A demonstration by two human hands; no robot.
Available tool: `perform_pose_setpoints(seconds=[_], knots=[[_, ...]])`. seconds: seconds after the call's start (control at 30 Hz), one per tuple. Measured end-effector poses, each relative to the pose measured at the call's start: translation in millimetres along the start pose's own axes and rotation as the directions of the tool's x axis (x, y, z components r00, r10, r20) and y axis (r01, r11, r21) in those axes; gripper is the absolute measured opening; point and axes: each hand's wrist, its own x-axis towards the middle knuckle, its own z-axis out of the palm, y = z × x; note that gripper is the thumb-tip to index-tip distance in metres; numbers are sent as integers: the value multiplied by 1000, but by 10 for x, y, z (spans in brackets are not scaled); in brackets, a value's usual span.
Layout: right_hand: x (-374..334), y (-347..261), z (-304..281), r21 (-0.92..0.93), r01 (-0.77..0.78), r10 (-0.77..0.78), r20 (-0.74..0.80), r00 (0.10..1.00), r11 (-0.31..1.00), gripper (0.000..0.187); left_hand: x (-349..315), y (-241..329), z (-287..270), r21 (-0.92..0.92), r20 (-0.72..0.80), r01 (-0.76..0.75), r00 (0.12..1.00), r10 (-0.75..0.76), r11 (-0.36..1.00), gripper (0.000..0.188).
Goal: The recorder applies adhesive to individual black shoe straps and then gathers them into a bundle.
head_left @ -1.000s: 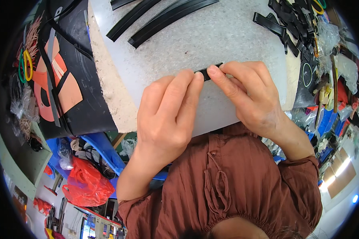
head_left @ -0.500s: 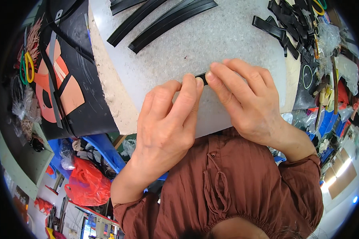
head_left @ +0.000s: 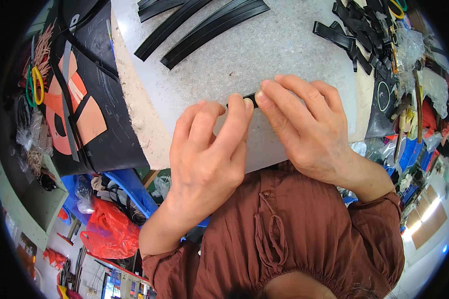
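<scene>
A short black strip point(head_left: 250, 98) is pinched between both hands, just above the white board. My left hand point(head_left: 207, 142) grips one end with thumb and index finger, and my right hand point(head_left: 309, 124) pinches the other end. Most of the strip is hidden behind the fingers. Beyond the hands, several long flat black strips point(head_left: 214, 32) with stitched-looking lines lie on the board at the far left. A tangled pile of short black strips point(head_left: 356, 37) rests at the board's far right.
The pale board point(head_left: 279, 45) lies on a dark mat point(head_left: 119, 149). To the left are orange-pink cut pieces point(head_left: 91, 122), a metal ruler point(head_left: 66, 65) and scissors with yellow and green handles point(head_left: 37, 84). A red plastic bag point(head_left: 110, 229) sits below the table; clear plastic point(head_left: 409, 47) lies at right.
Both hands have barely shifted; the left fingers have spread slightly and the left hand has moved a little leftward. The strip stays pinched between them.
</scene>
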Motion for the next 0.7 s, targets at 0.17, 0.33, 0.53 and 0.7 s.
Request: perform_pose_setpoints(seconds=[0.17, 0.33, 0.53, 0.7], knots=[[10, -2, -6, 0, 10, -10, 10, 1000, 1000, 45, -4, -41, -36, 58, 30, -64, 998, 62, 996, 34], [-4, 12, -9, 3, 10, -10, 11, 1000, 1000, 46, 0, -13, -27, 107, 16, -47, 999, 45, 993, 32], [62, 29, -29, 21, 39, -38, -33, 999, 999, 33, 0, -3, -35, 123, 34, -52, 998, 48, 991, 33], [60, 25, -58, 17, 41, -41, 6, 999, 999, 42, 36, 55, -55, 192, 37, -36, 999, 29, 981, 31]])
